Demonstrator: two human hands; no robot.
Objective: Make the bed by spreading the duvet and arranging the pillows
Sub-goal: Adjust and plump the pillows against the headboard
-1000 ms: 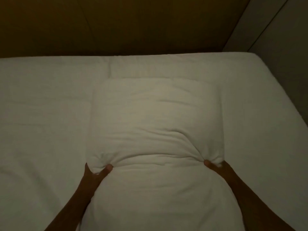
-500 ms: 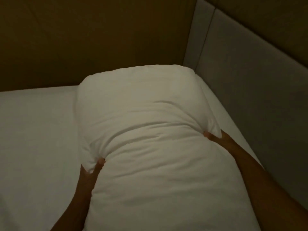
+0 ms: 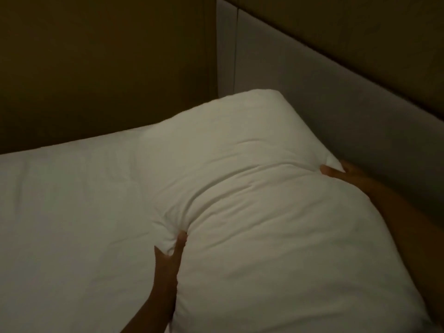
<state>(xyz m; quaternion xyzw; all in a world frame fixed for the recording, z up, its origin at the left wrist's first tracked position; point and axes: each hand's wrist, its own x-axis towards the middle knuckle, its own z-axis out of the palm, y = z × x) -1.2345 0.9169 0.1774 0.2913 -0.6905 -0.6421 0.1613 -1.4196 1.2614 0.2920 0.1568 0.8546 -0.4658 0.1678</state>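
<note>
Left hand [image 3: 170, 251]: grips the pillow [image 3: 252, 212] at its left edge. The thumb lies on top and the cloth is bunched into a fold between thumb and palm. The fingers are hidden under the fold. The forearm runs down to the bottom edge of the view, alongside the pillow's near left side.

Right hand [image 3: 340, 171]: grips the pillow at its right edge. The thumb presses into the top surface, and a small peak of cloth stands up above the thumb. The fingers are mostly out of sight behind the edge. The forearm lies along the pillow's right side, between the pillow and the panel [image 3: 336, 97].

Pillow: white, plump, held at both sides about midway along its length. A deep crease runs across it from one hand to the other. The far end points into the corner where the panel meets the wall [image 3: 96, 68], and the far right corner shows against the panel. The near end reaches the bottom of the view. Whether the far end rests on the bed [image 3: 72, 212] or is lifted clear cannot be told.

Bed: covered in white cloth with light creases, extending left of the pillow up to the wall.

Panel: grey, padded, with a vertical seam near the corner. Wall: dark brown. Lighting is dim.
</note>
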